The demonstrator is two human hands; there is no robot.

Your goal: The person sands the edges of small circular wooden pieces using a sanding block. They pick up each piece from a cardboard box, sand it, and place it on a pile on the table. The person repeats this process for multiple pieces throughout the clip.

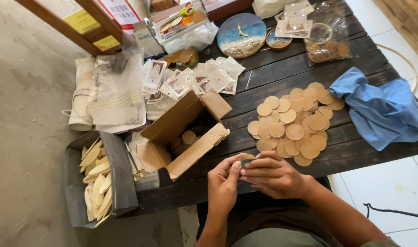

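At the left end of the dark wooden bench a grey tray holds pale, leaf-shaped wood slips, and small scissors lie just beside it. Next comes an open cardboard box with more round wooden discs inside, and behind it a spread of small clear packets. At the near edge the left hand and right hand meet, touching each other. Both are closed in a pinch grip on one wooden disc together with a small dark green piece, which could be an abrasive pad; the picture is too small to tell. The step in hand looks like finishing or rubbing that single disc. The next move probably calls for a firm pinch while the disc is turned. To the right lies a loose pile of discs, and a blue cloth covers the right edge.
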